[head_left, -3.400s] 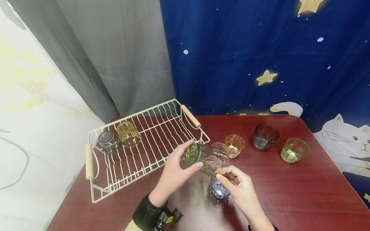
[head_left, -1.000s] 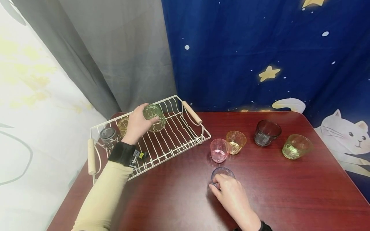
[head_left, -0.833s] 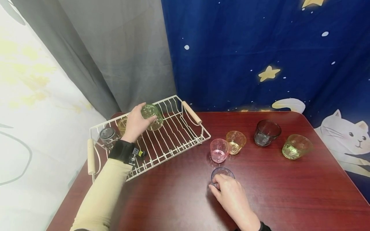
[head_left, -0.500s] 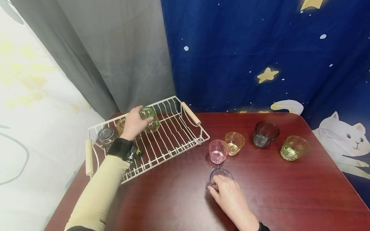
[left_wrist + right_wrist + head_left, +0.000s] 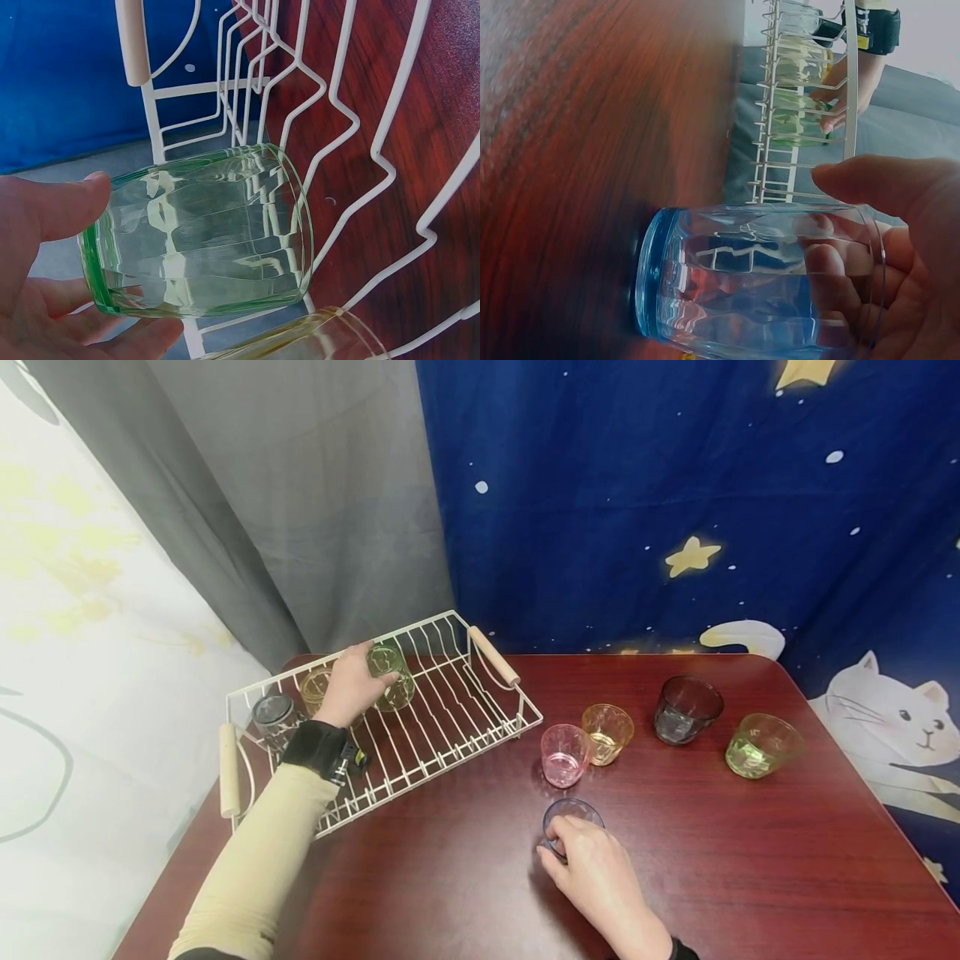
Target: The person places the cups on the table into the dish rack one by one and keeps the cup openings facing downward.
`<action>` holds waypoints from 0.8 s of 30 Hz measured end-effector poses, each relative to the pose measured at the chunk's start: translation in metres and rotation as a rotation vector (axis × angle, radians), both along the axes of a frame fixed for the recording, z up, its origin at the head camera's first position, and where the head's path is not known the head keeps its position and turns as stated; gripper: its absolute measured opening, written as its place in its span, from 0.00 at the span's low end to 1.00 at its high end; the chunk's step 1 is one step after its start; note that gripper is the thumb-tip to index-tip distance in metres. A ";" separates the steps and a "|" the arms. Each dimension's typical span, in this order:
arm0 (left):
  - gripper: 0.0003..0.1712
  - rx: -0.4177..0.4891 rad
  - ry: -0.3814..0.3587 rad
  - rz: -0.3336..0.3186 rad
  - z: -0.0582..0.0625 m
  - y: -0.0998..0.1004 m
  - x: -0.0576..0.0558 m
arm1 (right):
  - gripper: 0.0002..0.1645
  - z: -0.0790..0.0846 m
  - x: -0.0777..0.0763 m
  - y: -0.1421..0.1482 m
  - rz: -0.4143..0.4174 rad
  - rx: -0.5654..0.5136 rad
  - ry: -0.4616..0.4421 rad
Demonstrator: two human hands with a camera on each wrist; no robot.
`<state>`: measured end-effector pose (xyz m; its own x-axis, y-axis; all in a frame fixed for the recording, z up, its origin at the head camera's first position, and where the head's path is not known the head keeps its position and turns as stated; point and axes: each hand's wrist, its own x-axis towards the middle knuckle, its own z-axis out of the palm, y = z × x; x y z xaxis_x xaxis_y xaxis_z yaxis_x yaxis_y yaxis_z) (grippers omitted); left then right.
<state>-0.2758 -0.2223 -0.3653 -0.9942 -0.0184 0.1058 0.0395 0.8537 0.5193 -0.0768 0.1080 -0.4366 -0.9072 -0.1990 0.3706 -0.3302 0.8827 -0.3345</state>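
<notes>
A person's left hand (image 5: 348,687) grips the base of an upturned green glass (image 5: 393,683), thumb and fingers wrapped about it, inside a white wire rack (image 5: 398,79) with wooden handles (image 5: 493,656). The glass sits mouth down at the wires, just beside an inverted amber glass (image 5: 315,682); whether the two touch cannot be told. Farther left in the rack stands a grey glass (image 5: 273,714), also bottom up. On the red-brown table (image 5: 750,860), the right hand (image 5: 596,864) clasps an upright blue glass (image 5: 735,285) near its rim, fingers curled and thumb at the near side of the rack. Beyond it stand a pink glass (image 5: 565,758) and, just beside that, a yellow glass (image 5: 607,735), with a black glass (image 5: 686,714) and a lime glass (image 5: 761,750) farther right. Grey (image 5: 345,510) and starry blue curtains (image 5: 600,485) hang behind.
</notes>
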 end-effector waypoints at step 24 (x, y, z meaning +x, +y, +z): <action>0.44 -0.002 -0.037 -0.010 -0.003 0.000 0.001 | 0.17 0.011 -0.003 0.007 -0.017 0.029 0.112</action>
